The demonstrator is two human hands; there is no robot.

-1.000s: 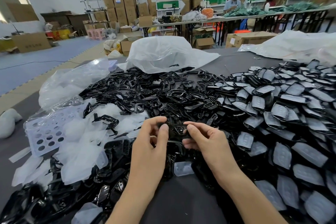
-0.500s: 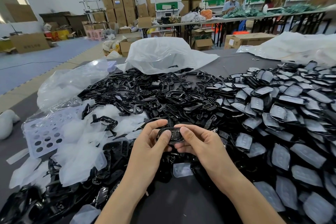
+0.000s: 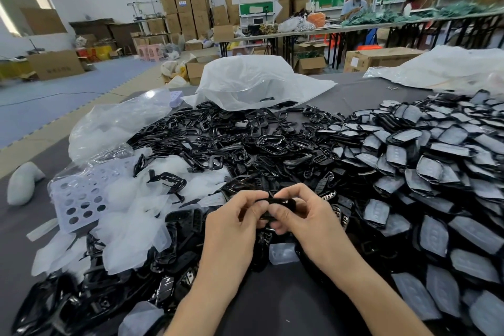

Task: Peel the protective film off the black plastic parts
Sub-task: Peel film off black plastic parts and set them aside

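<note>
Head view. The left hand (image 3: 231, 226) and right hand (image 3: 308, 224) meet over the dark table (image 3: 272, 305). The curled fingers of both pinch one black part (image 3: 282, 202), which sits between the two sets of fingertips. Film-covered parts (image 3: 425, 172) are heaped to the right of the grip, bare frames (image 3: 218, 139) lie beyond it, and loose film (image 3: 131, 224) lies to its left.

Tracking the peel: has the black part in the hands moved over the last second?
No, hardly: the black part stays just beyond the loose film piece, held by the left hand and right hand.
</note>
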